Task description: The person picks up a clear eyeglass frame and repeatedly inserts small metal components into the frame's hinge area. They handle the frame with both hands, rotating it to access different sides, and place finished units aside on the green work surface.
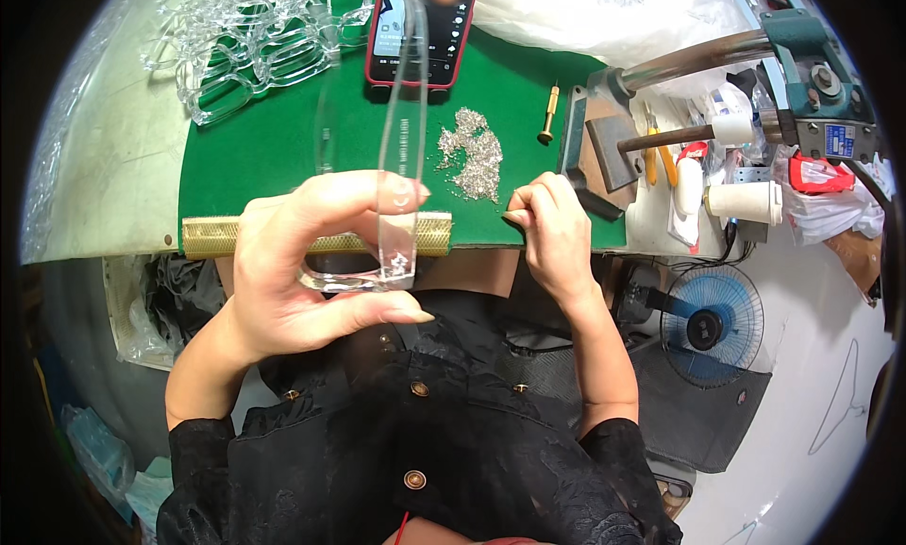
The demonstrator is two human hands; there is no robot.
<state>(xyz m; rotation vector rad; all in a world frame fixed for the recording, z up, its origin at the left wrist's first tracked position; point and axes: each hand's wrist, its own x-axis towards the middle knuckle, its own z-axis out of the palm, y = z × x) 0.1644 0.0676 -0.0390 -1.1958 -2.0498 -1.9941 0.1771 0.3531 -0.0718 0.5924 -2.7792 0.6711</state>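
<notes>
One clear frame (401, 182) is up in the air, and you've got it in your left hand (276, 271)! Take the silver bits (479, 163) as the clock's centre: that hand is at eight o'clock, fingers curled round the front end, thumb beneath, a gripping hold, with a long arm of the frame running away from you toward twelve and passing in front of the phone (444, 59) at eleven.

Over to four o'clock, and your right hand (557, 229) is at the near edge of the mat (283, 158), fingers bent in, thumb and forefinger pressed together at the tips. Is a bit pinched in there? Cannot tell from this view.

Ten o'clock, a heap of clear frames (255, 54); two o'clock, the brass driver (549, 116), lying apart from both hands; nearly three, the press (793, 73). Below your left hand, the gold strip (209, 236) lines the mat's edge.

The step in hand, by my judgement: holding the frame up and turning it into position. Your next move likely calls for a steady left grip, and for those right fingertips, if loaded, to stay firmly together.
</notes>
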